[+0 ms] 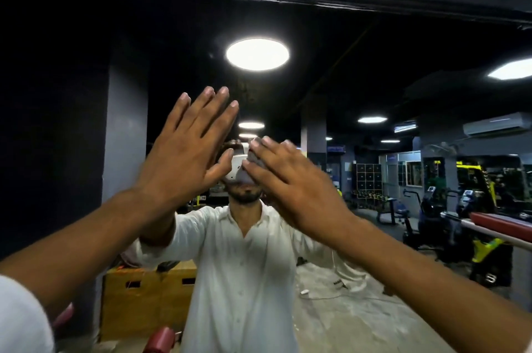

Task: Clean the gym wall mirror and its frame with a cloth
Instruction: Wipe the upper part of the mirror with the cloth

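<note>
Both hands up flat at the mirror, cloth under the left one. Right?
Not quite. The head view shows the grey cloth peeking out under the right hand, not the left hand, which is bare. Both hands are raised flat at the mirror.

A round white ceiling light (257, 54) is located above the left hand (184, 151). A light-brown wooden box with slot handles (149, 292) stands well below the left hand. A white wall-mounted air conditioner (496, 123) is positioned far to the right of the right hand (290, 188), above black-and-yellow exercise machines (483, 208). A red padded bar (501, 221) lies right of the right hand. A grey concrete floor (345, 318) extends below it.
</note>
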